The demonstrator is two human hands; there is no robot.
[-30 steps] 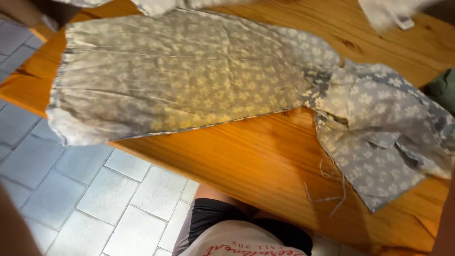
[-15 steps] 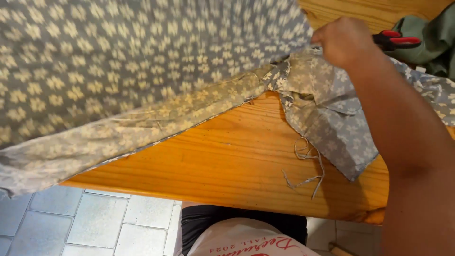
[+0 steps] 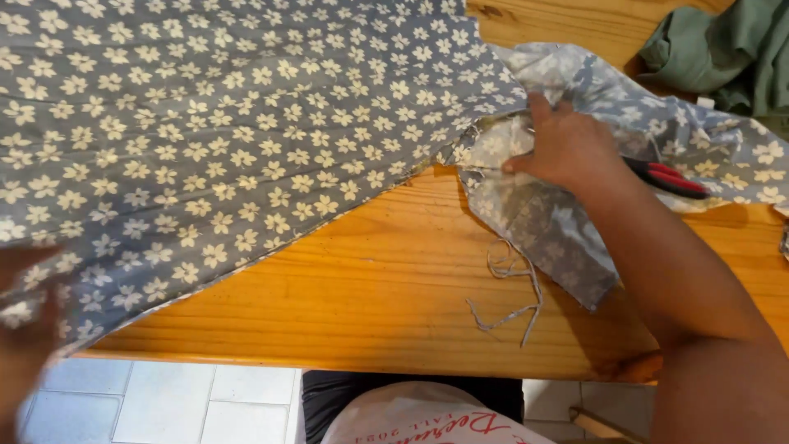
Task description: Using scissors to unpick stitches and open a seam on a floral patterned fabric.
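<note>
At three o'clock our right hand point(image 3: 567, 148) pinches floral fabric point(image 3: 246, 140) seam on table point(image 3: 386, 288); left hand point(image 3: 25, 329) blurred, grip unclear; we keep cloth taut.

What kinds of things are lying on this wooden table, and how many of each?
Floral blue-grey garment: 1
Green cloth: 1
Red-handled scissors: 1
Loose fabric strip: 1
Total: 4

The right hand presses on the garment's seam; the left hand is a blur at the garment's lower edge.
</note>
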